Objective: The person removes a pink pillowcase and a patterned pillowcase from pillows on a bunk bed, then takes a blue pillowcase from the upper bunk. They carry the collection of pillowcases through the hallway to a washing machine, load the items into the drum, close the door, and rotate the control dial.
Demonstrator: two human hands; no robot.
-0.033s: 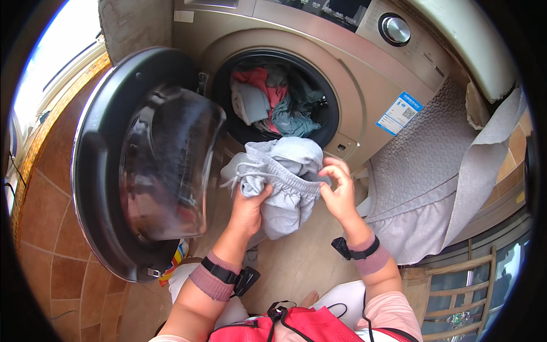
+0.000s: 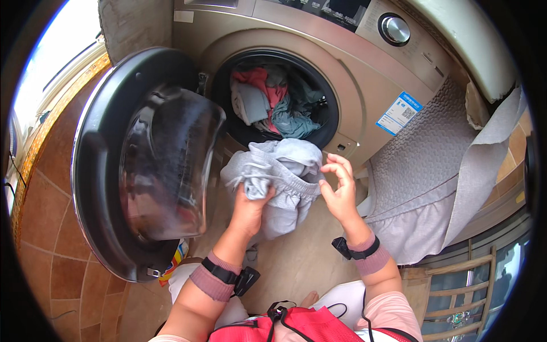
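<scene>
Light grey drawstring pants [image 2: 288,214], with a gathered elastic waistband, hang bunched before the washing machine's round opening. My left hand [image 2: 249,214] grips them from below on the left, its fingers partly hidden by the cloth. At the waistband's right end is my right hand [image 2: 341,191], open, with thumb and fingers apart; its fingertips are at the fabric's edge. Behind the pants, red, white and teal clothes [image 2: 293,114] lie inside the drum. The washing machine [image 2: 364,74] is gold-beige with a silver dial.
The open black door [image 2: 102,171], with its bulging glass, stands to the left. A grey quilted cover [image 2: 421,176] drapes down at the right. Near the lower right is a wooden chair [image 2: 456,310]. A colourful packet [image 2: 175,262] shows below the door.
My right hand's thumb and fingers have come slightly off the waistband and spread. The waistband has sagged a little, and the cloth at my left hand has shifted slightly.
</scene>
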